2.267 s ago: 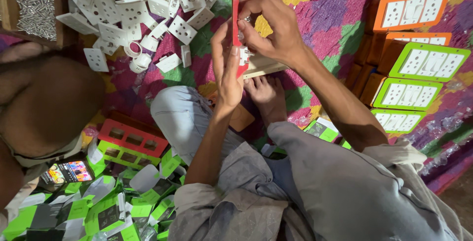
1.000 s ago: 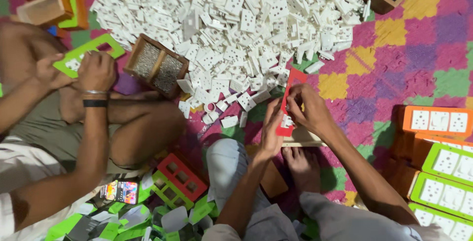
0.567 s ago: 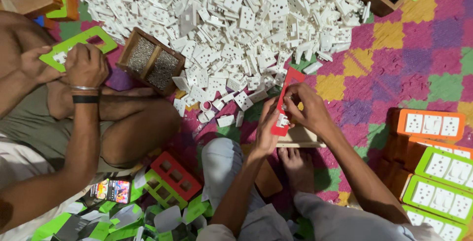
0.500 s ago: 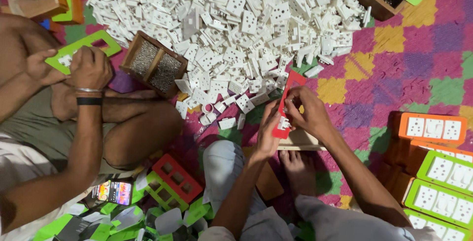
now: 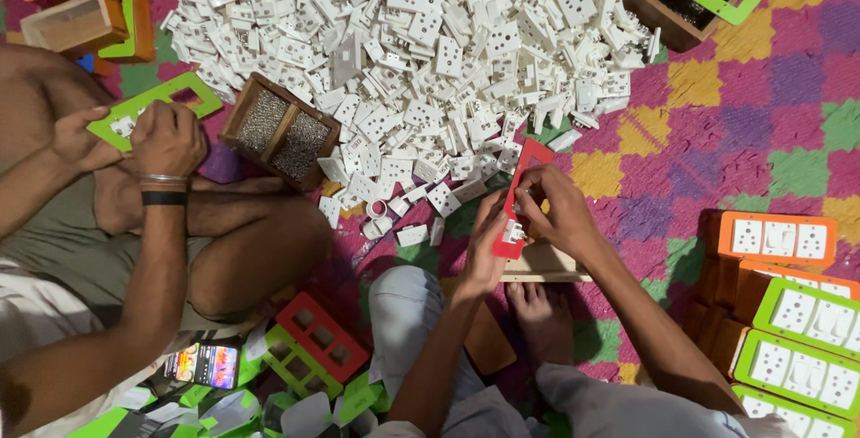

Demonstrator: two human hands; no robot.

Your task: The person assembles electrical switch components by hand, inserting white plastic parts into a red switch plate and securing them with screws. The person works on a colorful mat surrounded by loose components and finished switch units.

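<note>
My left hand (image 5: 485,252) grips the lower edge of a red switch-plate frame (image 5: 524,166) that stands on edge over a wooden block (image 5: 542,265). My right hand (image 5: 557,208) holds the same red frame from the right, fingers pressing a small white switch module (image 5: 513,232) into it. Just beyond the frame spreads a big heap of white socket and switch modules (image 5: 430,53). My bare foot (image 5: 537,317) rests below the block.
A co-worker at left holds a green frame (image 5: 152,102) in both hands beside a wooden two-part box of screws (image 5: 279,132). Finished orange and green plates (image 5: 788,313) are stacked at right. Empty red and green frames (image 5: 309,348) lie near my knee, on a colourful patchwork mat (image 5: 717,133).
The view has swung up from my lap to take in the heap and the co-worker. My hands stay on the red frame, and the co-worker has raised the green frame slightly.
</note>
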